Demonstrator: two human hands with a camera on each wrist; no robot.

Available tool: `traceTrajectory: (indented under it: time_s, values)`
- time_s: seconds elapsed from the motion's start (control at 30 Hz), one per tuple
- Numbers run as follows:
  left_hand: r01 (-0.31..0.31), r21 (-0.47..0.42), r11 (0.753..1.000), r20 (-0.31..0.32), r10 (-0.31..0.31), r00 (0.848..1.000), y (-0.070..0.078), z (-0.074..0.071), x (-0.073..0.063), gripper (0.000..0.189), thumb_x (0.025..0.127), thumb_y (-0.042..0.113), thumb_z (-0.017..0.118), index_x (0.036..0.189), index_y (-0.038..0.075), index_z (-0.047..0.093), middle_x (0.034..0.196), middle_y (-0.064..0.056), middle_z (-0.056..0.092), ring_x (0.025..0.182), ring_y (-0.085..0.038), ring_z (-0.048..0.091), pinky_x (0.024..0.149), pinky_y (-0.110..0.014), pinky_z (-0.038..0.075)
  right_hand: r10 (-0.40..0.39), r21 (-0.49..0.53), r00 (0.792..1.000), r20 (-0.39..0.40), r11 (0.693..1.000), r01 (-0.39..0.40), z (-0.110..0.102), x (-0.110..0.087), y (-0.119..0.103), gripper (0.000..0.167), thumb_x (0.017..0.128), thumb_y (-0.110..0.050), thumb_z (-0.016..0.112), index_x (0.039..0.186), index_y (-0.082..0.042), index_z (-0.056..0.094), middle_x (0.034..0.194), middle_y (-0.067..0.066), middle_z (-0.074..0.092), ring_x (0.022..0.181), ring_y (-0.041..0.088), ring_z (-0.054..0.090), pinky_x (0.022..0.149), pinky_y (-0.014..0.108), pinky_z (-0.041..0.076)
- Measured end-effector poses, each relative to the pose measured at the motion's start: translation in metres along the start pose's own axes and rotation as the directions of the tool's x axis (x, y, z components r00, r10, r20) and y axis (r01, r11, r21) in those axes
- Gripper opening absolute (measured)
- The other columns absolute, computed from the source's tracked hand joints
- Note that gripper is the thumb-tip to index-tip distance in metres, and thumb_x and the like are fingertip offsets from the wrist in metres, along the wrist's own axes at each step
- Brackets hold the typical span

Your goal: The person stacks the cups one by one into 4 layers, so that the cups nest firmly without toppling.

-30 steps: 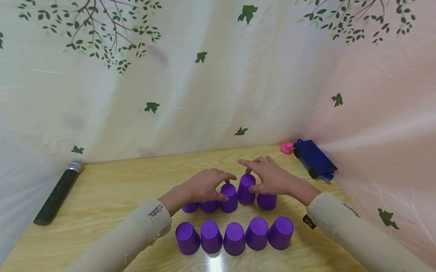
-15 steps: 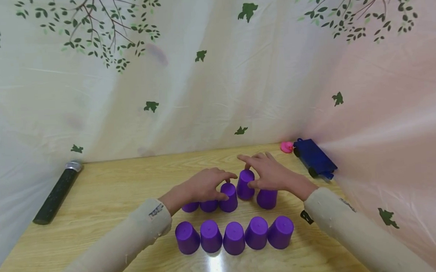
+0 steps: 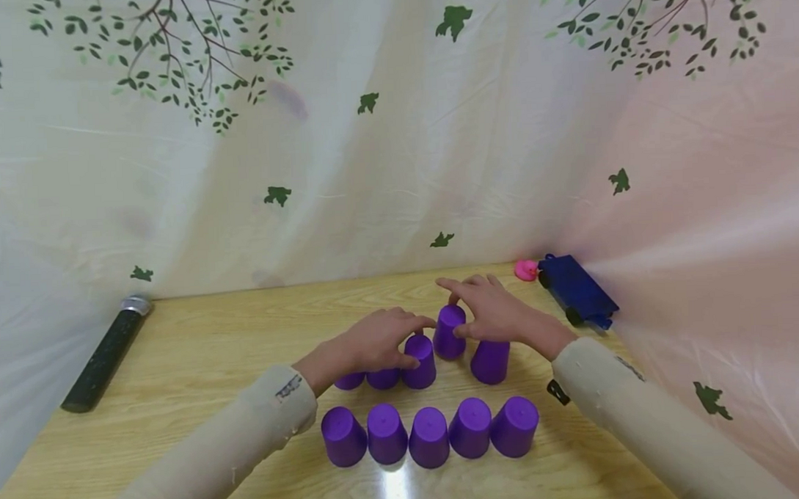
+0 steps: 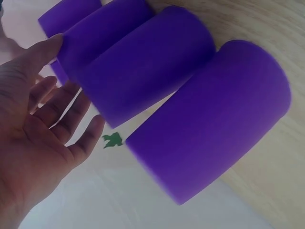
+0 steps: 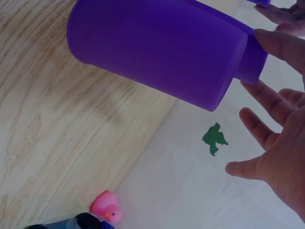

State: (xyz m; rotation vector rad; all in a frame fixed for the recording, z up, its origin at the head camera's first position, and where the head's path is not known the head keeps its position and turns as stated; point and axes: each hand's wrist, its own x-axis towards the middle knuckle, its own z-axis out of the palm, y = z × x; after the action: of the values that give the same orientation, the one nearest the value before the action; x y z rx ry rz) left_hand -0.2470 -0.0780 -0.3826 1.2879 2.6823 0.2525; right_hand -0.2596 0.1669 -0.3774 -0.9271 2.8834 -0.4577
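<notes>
Purple cups stand upside down in two rows in the head view. My left hand pinches the top of the middle cup of the back row between thumb and fingers. Just right of it, my right hand grips another purple cup near its top, set farther back than its row. In the right wrist view the thumb and a finger are on that cup, partly hidden behind the rightmost back cup. My left hand partly covers two cups at the row's left.
The front row of several purple cups runs along the wooden table, nearer to me. A black microphone-like cylinder lies at the left. At the back right are a pink toy duck and a blue wheeled toy. A leaf-printed curtain hangs behind.
My right hand and its cup have shifted away from me, out of the back row, showing more of the rightmost cup. The left hand and its cup have hardly moved.
</notes>
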Motion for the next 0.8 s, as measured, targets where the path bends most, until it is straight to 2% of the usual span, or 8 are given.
traceTrajectory:
  time_s: [0.2, 0.43, 0.53, 0.67, 0.8]
  values:
    - [0.001, -0.015, 1.0, -0.062, -0.002, 0.998, -0.002, -0.02, 0.003, 0.064, 0.088, 0.031, 0.077, 0.145, 0.015, 0.052, 0.125, -0.003, 0.069, 0.114, -0.025, 0.062, 0.095, -0.042, 0.053, 0.023, -0.002, 1.0, -0.007, 1.0, -0.023, 0.0, 0.004, 0.007, 0.087, 0.084, -0.028, 0.078, 0.156, -0.012, 0.034, 0.119, 0.004, 0.07, 0.133, 0.04, 0.047, 0.116, 0.069, 0.02]
    - [0.032, -0.022, 0.999, -0.061, -0.034, 0.998, -0.014, -0.042, 0.011, 0.066, 0.089, 0.027, 0.076, 0.147, 0.011, 0.049, 0.127, -0.008, 0.068, 0.117, -0.025, 0.063, 0.098, -0.04, 0.052, 0.046, -0.002, 0.999, -0.02, 0.999, -0.046, 0.0, 0.008, 0.015, 0.086, 0.083, -0.025, 0.077, 0.155, -0.01, 0.034, 0.118, 0.004, 0.07, 0.131, 0.041, 0.048, 0.113, 0.07, 0.022]
    - [0.05, -0.014, 0.999, -0.052, -0.05, 0.997, -0.025, -0.044, 0.015, 0.065, 0.089, 0.025, 0.076, 0.146, 0.008, 0.049, 0.126, -0.011, 0.068, 0.115, -0.026, 0.065, 0.097, -0.041, 0.054, 0.054, 0.001, 0.998, -0.021, 0.999, -0.054, 0.0, 0.011, 0.016, 0.086, 0.082, -0.025, 0.077, 0.155, -0.01, 0.034, 0.117, 0.005, 0.071, 0.131, 0.042, 0.047, 0.113, 0.07, 0.023]
    - [0.104, -0.002, 0.995, -0.03, -0.104, 0.994, -0.039, -0.042, 0.019, 0.064, 0.089, 0.025, 0.075, 0.145, 0.008, 0.049, 0.127, -0.012, 0.068, 0.115, -0.027, 0.065, 0.097, -0.041, 0.054, 0.073, 0.007, 0.997, 0.003, 0.997, -0.073, 0.0, 0.015, 0.017, 0.088, 0.083, -0.026, 0.077, 0.156, -0.012, 0.032, 0.12, 0.006, 0.07, 0.133, 0.042, 0.046, 0.114, 0.068, 0.023]
    - [0.131, -0.001, 0.991, -0.015, -0.131, 0.991, -0.048, -0.037, 0.021, 0.063, 0.089, 0.026, 0.076, 0.144, 0.009, 0.051, 0.127, -0.012, 0.067, 0.115, -0.028, 0.065, 0.098, -0.042, 0.053, 0.073, 0.034, 0.997, 0.027, 0.997, -0.074, 0.001, 0.018, 0.016, 0.088, 0.083, -0.024, 0.078, 0.156, -0.012, 0.032, 0.124, 0.009, 0.069, 0.132, 0.04, 0.048, 0.111, 0.061, 0.035]
